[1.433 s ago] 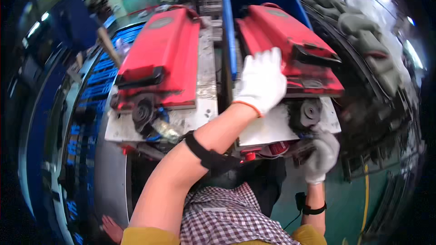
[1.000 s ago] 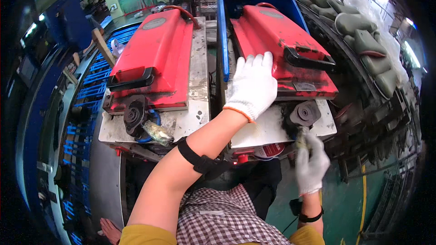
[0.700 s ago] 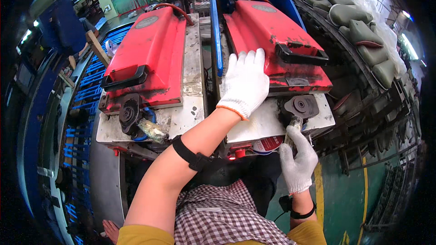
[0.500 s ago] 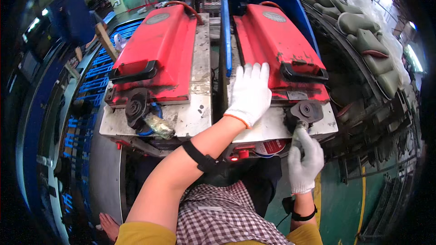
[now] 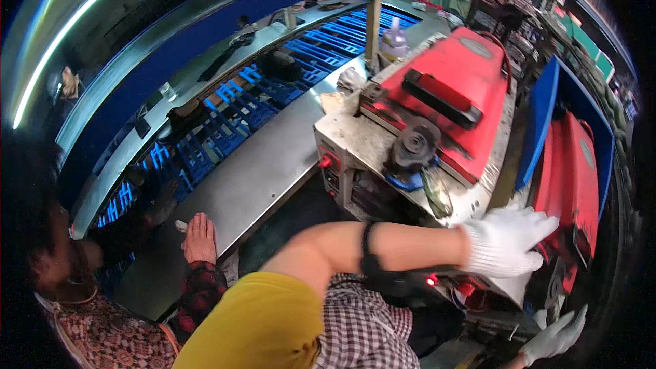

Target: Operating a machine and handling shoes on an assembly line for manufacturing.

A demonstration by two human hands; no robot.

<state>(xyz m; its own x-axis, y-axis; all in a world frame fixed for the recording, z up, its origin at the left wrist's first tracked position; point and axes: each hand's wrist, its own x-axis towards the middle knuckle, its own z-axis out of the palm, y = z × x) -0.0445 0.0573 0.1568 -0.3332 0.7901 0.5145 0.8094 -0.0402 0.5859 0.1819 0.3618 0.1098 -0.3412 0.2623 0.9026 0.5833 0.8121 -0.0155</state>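
Observation:
In a white knit glove, my left hand (image 5: pixel 512 240) reaches across to the right-hand machine, its fingers apart beside the lower part of the red cover (image 5: pixel 566 164). It holds nothing that I can see. My right hand (image 5: pixel 557 336), gloved too, is at the lower right, below that machine's dark front fitting, with thumb and fingers spread. To the left stands a matching machine with a red cover (image 5: pixel 454 75), a black handle (image 5: pixel 444 99) and a round black knob (image 5: pixel 417 143). A wrapped lever (image 5: pixel 437 193) sticks out below the knob.
A co-worker's hand (image 5: pixel 199 238) rests on the metal table (image 5: pixel 256 181) at left. Beyond it runs a conveyor with blue slats (image 5: pixel 328 44). A pale bottle (image 5: pixel 394 41) stands behind the left machine. Blue panels (image 5: pixel 538 123) surround the right machine.
The view has swung left, bringing the co-worker and conveyor into sight. My right hand has let go of the right machine's lever and opened. My left hand stays near the red cover.

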